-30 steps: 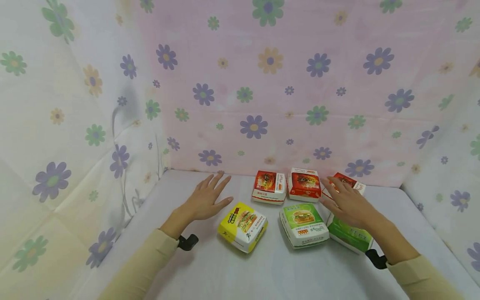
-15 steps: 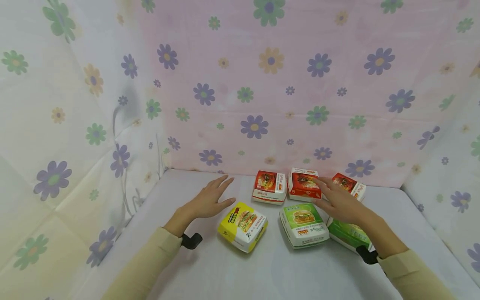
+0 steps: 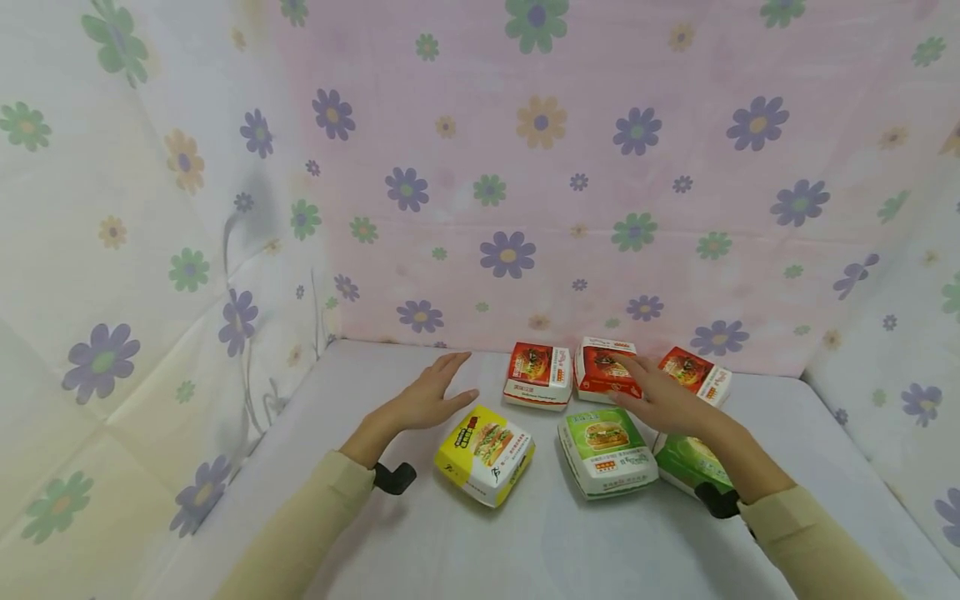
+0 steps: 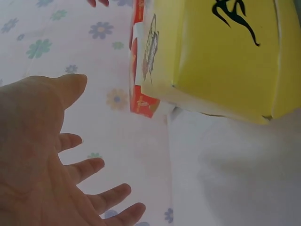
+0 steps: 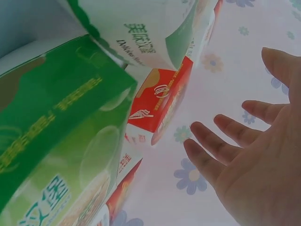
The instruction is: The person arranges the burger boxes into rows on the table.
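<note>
My left hand (image 3: 422,402) hovers at the upper left of a yellow and white burger box (image 3: 486,456), its fingers extended and holding nothing. In the left wrist view that yellow box (image 4: 225,56) stands beside the thumb, apart from it. My right hand (image 3: 667,404) is spread above the gap between the back and front boxes on the right. It overlaps a red burger box (image 3: 600,367) and a darker green box (image 3: 686,460) in the head view. A light green and white burger box (image 3: 607,450) lies just in front of its fingertips.
Another red and white box (image 3: 537,375) stands at the back, left of the middle red one. A further red box (image 3: 693,371) sits at the back right, angled. Flower-printed cloth walls (image 3: 570,275) enclose the white table (image 3: 525,550) at back and sides.
My right hand has moved left, away from the right-hand red box and toward the middle one. My left hand has shifted slightly right. The boxes have stayed where they were.
</note>
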Demonstrator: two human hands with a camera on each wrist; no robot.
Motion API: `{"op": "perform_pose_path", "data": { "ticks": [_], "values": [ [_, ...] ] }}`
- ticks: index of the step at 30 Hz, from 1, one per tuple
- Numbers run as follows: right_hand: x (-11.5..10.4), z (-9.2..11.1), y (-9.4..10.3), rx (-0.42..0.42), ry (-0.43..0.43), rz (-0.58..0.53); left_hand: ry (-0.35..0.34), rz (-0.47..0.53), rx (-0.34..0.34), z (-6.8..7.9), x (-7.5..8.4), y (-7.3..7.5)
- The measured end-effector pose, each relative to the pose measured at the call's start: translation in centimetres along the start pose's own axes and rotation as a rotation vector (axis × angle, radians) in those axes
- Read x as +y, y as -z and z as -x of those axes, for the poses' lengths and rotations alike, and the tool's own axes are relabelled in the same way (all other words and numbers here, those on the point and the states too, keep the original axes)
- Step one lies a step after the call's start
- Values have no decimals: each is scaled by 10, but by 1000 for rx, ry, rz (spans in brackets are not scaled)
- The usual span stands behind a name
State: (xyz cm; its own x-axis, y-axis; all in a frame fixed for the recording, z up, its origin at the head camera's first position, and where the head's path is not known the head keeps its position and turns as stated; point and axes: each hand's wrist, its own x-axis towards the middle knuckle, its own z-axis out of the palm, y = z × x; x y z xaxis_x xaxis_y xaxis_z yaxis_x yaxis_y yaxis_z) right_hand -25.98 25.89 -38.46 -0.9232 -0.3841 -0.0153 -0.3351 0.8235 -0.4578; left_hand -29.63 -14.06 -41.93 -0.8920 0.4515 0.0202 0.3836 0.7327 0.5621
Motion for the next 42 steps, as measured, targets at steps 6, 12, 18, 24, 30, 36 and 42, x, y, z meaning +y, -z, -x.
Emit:
{"op": "perform_pose_path", "data": {
  "ticks": [6,12,18,24,30,36,42],
  "values": [
    [-2,-12,-1,-14,46,-73,12,61,5,-9,3,-1],
    [-6,-27,0,-41,67,-164,51,156,1,-16,8,-1],
    [-12,-44,1,-82,19,-274,74,203,-19,-28,11,-3],
    [-21,-65,1,-65,6,-255,87,201,-25,-42,12,-6],
    [-24,-80,0,-73,-14,-220,126,263,-34,-50,16,-9],
    [-25,-90,-2,-108,-43,-255,172,295,-41,-57,20,-13],
    [-22,-100,-8,-143,-63,-293,211,334,-57,-65,24,-20]
  ]
}}
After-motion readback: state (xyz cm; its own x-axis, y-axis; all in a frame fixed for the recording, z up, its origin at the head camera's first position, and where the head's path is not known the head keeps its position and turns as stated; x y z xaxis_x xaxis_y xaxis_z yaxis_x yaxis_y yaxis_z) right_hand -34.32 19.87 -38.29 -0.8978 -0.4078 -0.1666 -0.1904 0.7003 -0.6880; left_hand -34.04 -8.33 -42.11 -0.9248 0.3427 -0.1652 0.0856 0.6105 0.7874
